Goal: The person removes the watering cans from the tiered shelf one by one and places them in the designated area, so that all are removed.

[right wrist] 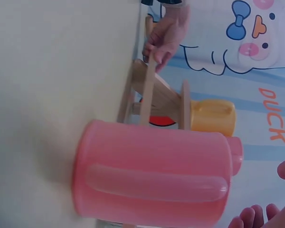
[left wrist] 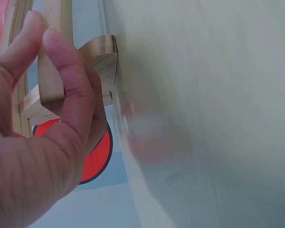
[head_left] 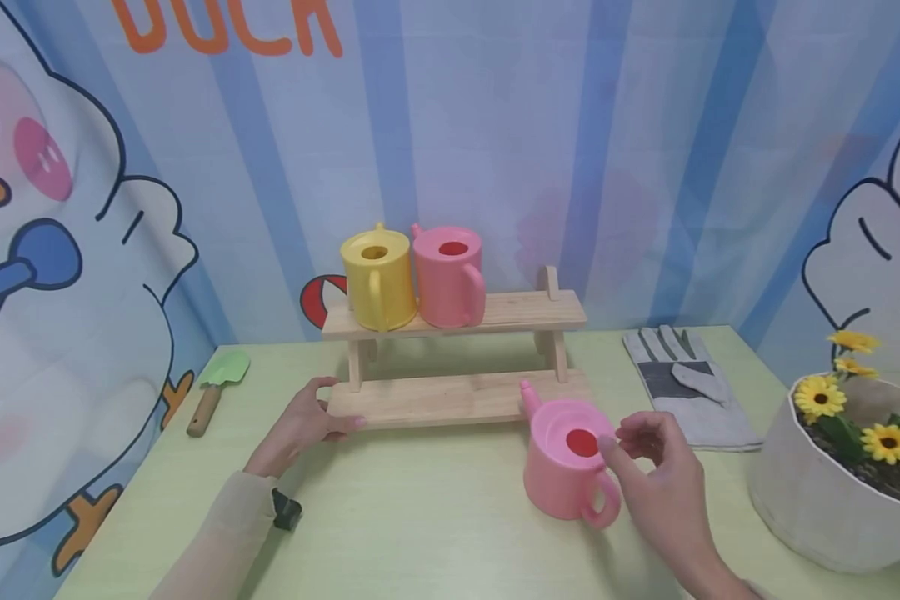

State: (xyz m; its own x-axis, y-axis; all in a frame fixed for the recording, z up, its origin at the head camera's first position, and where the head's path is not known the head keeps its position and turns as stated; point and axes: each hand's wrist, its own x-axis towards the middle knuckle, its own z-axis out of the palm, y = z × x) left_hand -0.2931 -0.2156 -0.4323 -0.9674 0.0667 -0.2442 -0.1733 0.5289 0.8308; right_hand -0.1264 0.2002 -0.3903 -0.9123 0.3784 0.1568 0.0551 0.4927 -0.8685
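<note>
My left hand [head_left: 311, 417] holds the left end of the lower board of a two-tier wooden stand [head_left: 450, 398], thumb on top; the left wrist view shows the board [left wrist: 52, 80] between thumb and fingers. A pink watering can [head_left: 562, 475] stands on the table before the stand's right end, its spout toward the stand and its handle toward me. Beside its rim is my right hand [head_left: 663, 483], fingers loosely bent. In the right wrist view its fingers [right wrist: 249, 218] are apart from the can [right wrist: 152, 166]. A yellow watering can [head_left: 393, 292] and another pink one [head_left: 446, 287] stand on the upper board.
A green hand trowel with a wooden handle [head_left: 206, 408] lies at the left. Grey work gloves [head_left: 686, 387] lie right of the stand. A white planter [head_left: 817, 500] with yellow flowers [head_left: 888, 442] stands at the right edge. Behind hangs a blue striped curtain [head_left: 495, 125].
</note>
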